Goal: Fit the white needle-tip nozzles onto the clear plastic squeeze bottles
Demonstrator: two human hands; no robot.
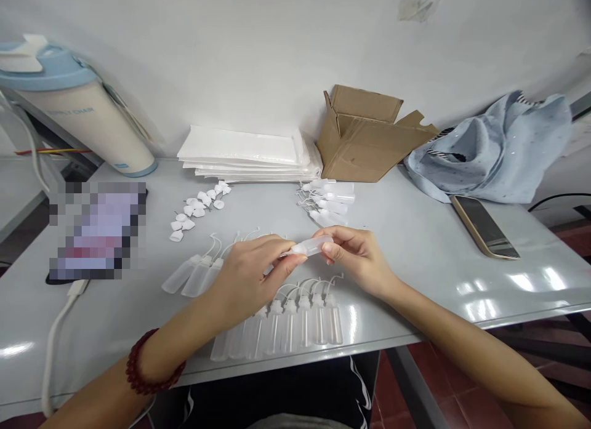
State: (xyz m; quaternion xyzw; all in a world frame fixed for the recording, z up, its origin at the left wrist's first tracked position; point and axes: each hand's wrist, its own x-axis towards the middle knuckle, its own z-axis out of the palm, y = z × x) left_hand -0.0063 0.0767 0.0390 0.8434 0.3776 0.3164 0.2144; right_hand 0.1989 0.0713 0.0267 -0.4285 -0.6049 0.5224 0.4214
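Between my two hands, above the table, a small translucent plastic bottle (313, 245) lies nearly level. My left hand (258, 269) pinches its neck end, and the fingers cover most of the cap there. At the other end, my right hand (353, 253) grips the bottle's base between thumb and fingers. Below the hands stretches a row of similar bottles (290, 327) with thin white cords at their necks. More such bottles (196, 275) lie left of my left hand, partly behind it. Small white caps (198, 204) are scattered farther back on the left.
Another bunch of bottles (330, 201) lies before an open cardboard box (369, 136). Beside that is a stack of white envelopes (244, 149). A tumbler (87, 109) and a plugged-in phone (99, 232) stand left; another phone (484, 227) and a blue cloth bag (489, 152) lie right.
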